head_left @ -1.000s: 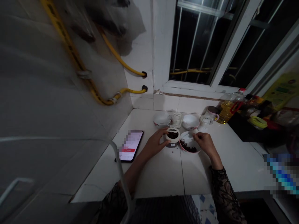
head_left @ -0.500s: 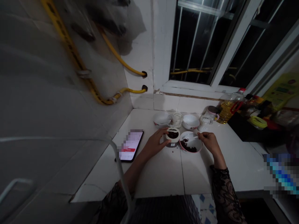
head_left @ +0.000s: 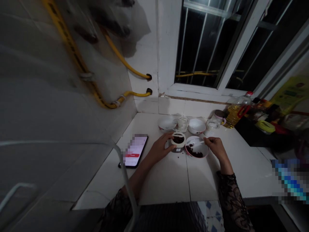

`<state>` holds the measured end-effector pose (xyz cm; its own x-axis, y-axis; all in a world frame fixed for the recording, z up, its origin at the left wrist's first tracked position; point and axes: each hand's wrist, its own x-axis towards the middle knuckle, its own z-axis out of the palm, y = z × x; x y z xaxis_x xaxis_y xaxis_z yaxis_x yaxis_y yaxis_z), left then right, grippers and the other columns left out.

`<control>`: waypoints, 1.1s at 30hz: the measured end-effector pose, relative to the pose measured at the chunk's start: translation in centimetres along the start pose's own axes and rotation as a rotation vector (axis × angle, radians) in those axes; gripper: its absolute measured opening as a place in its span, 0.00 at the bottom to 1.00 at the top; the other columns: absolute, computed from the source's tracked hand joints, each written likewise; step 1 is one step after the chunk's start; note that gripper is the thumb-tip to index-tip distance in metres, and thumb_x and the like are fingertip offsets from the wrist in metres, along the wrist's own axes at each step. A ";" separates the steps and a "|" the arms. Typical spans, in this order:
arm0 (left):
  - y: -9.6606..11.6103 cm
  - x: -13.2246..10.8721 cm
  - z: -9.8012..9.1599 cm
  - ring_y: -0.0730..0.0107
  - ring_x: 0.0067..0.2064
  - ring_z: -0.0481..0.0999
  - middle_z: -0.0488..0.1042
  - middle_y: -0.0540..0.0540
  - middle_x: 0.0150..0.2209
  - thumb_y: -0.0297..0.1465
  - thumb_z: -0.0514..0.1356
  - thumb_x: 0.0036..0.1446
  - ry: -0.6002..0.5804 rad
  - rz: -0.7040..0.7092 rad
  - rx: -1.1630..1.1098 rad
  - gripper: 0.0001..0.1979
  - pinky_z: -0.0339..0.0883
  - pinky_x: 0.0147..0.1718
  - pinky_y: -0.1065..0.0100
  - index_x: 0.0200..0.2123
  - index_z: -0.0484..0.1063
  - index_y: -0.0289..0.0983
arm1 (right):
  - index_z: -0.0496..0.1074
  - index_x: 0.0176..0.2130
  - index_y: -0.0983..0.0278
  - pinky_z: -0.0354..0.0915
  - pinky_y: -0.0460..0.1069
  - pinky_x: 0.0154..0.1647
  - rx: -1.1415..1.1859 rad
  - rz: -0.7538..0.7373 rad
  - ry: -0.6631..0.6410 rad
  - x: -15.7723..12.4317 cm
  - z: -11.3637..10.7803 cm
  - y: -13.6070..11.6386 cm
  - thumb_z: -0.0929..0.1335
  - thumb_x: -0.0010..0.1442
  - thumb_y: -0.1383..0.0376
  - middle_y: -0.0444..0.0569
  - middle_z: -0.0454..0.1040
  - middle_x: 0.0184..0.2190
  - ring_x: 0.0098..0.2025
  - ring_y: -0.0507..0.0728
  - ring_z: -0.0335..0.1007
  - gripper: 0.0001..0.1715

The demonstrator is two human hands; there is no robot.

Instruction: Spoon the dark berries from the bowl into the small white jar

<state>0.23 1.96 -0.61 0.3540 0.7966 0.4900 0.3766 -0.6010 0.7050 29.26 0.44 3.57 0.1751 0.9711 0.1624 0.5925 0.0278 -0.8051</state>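
My left hand (head_left: 161, 146) is curled round the left side of a small clear jar (head_left: 178, 149) with a white rim, standing on the counter. Dark grains or flakes fill the jar nearly to its mouth. Between the fingertips of my right hand (head_left: 214, 145) is the handle of a small white spoon (head_left: 196, 143). Its head dips into a white bowl (head_left: 204, 154) with a pinkish outside, just right of the jar. Loose dark pieces (head_left: 197, 154) lie along the bowl's bottom. A few crumbs dot the counter beside the jar.
Behind stand two white bowls (head_left: 197, 125), (head_left: 166, 123) and two pale jars (head_left: 182, 124), (head_left: 212, 127). A phone (head_left: 135, 151) lies on the left of the tiled counter (head_left: 166, 180). An oil bottle (head_left: 233, 116) and a dark box (head_left: 251, 133) of condiments stand back right.
Almost nothing has moved. The dark pieces at the spoon's head look fewer, and the spoon stays over the bowl; my left hand keeps its hold on the jar.
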 end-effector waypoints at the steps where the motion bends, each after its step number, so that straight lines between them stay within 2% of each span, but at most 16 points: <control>1: 0.0 0.0 0.0 0.55 0.60 0.70 0.70 0.39 0.58 0.37 0.61 0.59 0.004 0.001 -0.002 0.13 0.69 0.53 0.53 0.45 0.67 0.41 | 0.66 0.16 0.63 0.50 0.47 0.21 0.008 0.002 -0.003 0.0 0.0 0.0 0.66 0.46 0.42 0.40 0.56 0.13 0.19 0.49 0.50 0.29; 12: -0.1 0.0 0.1 0.55 0.60 0.70 0.70 0.40 0.59 0.36 0.61 0.58 0.003 -0.003 -0.010 0.12 0.69 0.54 0.52 0.45 0.67 0.42 | 0.67 0.16 0.64 0.49 0.47 0.21 0.043 -0.002 -0.016 0.2 0.1 0.4 0.67 0.45 0.43 0.41 0.57 0.12 0.19 0.50 0.51 0.28; 20: 0.2 0.0 0.0 0.56 0.59 0.71 0.70 0.40 0.59 0.37 0.61 0.59 0.002 -0.015 0.000 0.13 0.70 0.53 0.53 0.45 0.67 0.41 | 0.65 0.16 0.63 0.47 0.47 0.19 0.147 0.001 0.068 0.1 -0.1 -0.9 0.67 0.44 0.37 0.40 0.54 0.13 0.18 0.48 0.45 0.33; 23: 0.3 0.0 -0.1 0.57 0.59 0.71 0.70 0.41 0.59 0.37 0.61 0.58 0.004 -0.023 -0.003 0.12 0.70 0.52 0.55 0.45 0.67 0.41 | 0.64 0.18 0.62 0.50 0.46 0.21 0.135 -0.107 0.167 -0.6 0.9 -2.3 0.65 0.52 0.39 0.40 0.56 0.14 0.19 0.49 0.49 0.32; 26: 0.3 0.0 -0.1 0.56 0.59 0.71 0.70 0.41 0.59 0.38 0.61 0.58 0.006 -0.025 -0.011 0.12 0.70 0.53 0.55 0.45 0.68 0.42 | 0.66 0.20 0.63 0.56 0.46 0.25 0.008 -0.318 0.277 -1.6 2.4 -3.7 0.62 0.61 0.46 0.43 0.63 0.17 0.22 0.50 0.57 0.29; 30: 0.1 0.0 0.0 0.55 0.59 0.71 0.70 0.40 0.59 0.39 0.61 0.59 0.000 -0.017 -0.016 0.14 0.69 0.53 0.53 0.46 0.68 0.41 | 0.72 0.26 0.63 0.58 0.46 0.28 -0.308 -0.685 0.201 -2.8 3.8 -4.7 0.61 0.67 0.55 0.49 0.72 0.22 0.24 0.52 0.65 0.23; 33: -0.1 0.0 0.0 0.56 0.59 0.71 0.70 0.41 0.59 0.38 0.61 0.59 0.001 -0.015 -0.014 0.13 0.69 0.53 0.53 0.46 0.67 0.42 | 0.73 0.27 0.63 0.58 0.46 0.28 -0.369 -0.760 0.218 -3.1 3.5 -4.5 0.60 0.68 0.57 0.49 0.73 0.22 0.24 0.52 0.66 0.24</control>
<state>0.22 1.96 -0.70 0.3480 0.8055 0.4798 0.3699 -0.5882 0.7192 23.30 -1.81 4.64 -0.2468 0.6526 0.7164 0.8200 0.5345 -0.2045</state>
